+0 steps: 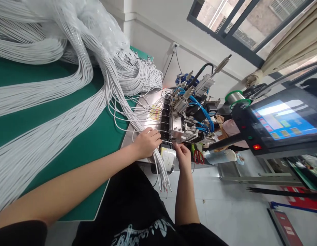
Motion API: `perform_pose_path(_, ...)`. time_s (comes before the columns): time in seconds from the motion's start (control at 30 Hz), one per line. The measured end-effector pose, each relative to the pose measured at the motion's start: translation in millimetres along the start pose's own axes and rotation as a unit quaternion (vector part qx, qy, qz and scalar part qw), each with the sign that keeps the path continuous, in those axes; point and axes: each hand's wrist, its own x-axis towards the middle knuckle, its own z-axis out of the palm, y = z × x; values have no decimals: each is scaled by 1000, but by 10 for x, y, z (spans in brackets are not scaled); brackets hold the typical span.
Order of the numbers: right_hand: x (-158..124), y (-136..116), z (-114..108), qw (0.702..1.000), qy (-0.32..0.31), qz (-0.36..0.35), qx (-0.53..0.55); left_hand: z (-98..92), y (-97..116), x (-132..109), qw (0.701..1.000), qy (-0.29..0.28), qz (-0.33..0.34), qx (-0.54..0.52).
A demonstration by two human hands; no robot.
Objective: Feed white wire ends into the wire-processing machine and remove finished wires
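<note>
My left hand (148, 140) is curled over a bundle of white cables (162, 171), whose stripped-looking ends hang past the bench edge. One white cable (167, 142) runs from its fingertips across to the machine's front. My right hand (183, 155) is closed in a pinch at that cable's end, right beside the metal head of the machine (176, 128); its fingertips partly hide the end. Several other white cables lie side by side in the dark conveyor (165, 112) along the machine. Just below the cables sits a white labelled cylinder (169, 160).
Large bunches of white cable (48, 133) and clear plastic wrap (102, 24) cover much of the green table (97, 128). Red-handled scissors (198, 156), a clear bottle (219, 156) and a solder-like wire spool (236, 99) stand right of the machine. A lit touchscreen (286, 118) juts in at right.
</note>
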Motion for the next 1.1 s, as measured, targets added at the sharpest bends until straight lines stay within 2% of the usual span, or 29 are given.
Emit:
perform_pose_path(0.1,-145,-115,-109,996,44,-49,-63,-2,-4,-3,1000,-2,-21,2)
perform_pose_path(0.2,-340,-334,-205,987,17,-98,-126,-5,-12,-10,1000,19,-17,4)
perform_pose_path(0.23,-406,-420,-233,980,-10,-122,-155,-9,-15,-12,999,31,-7,3)
perform_pose_path(0.3,-525,-580,-277,961,-103,-157,-205,-21,-20,-14,998,61,11,3)
perform_pose_path(0.43,-666,-751,-306,904,-303,-161,-254,-57,-22,-13,995,95,22,5)
perform_pose_path(0.53,-696,-736,-306,883,-354,-155,-266,-85,-17,-9,995,96,26,15)
perform_pose_path(0.63,-692,-704,-347,886,-341,-153,-272,-102,-12,-1,993,105,42,25)
perform_pose_path(0.83,-627,-736,-564,915,-250,-171,-267,-119,11,13,984,108,141,-3)
perform_pose_path(0.97,-562,-627,-660,953,-149,-137,-225,-154,32,18,981,94,167,-23)
perform_pose_path(1.1,-500,-451,-603,992,-41,-80,-94,-170,32,29,975,103,192,-35)
